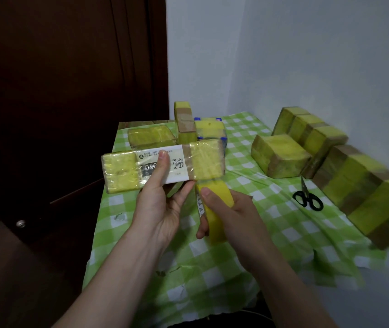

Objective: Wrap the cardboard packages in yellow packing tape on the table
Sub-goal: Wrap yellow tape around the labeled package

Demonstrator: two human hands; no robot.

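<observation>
Green-and-white checked tablecloth (pixel 248 245), yellow tape roll (pixel 214 209), black scissors (pixel 307 197), white label (pixel 162 166).

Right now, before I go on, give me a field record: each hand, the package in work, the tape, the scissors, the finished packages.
Left: left hand holds the long cardboard package, yellow-banded with a white printed label, above the table
Right: right hand grips the roll of yellow packing tape just under that package's right end
Tape link: cannot tell whether tape runs to the package
Scissors: black-handled scissors lie on the green-checked tablecloth, right side
Wrapped: other taped packages along the right wall and at the back
</observation>
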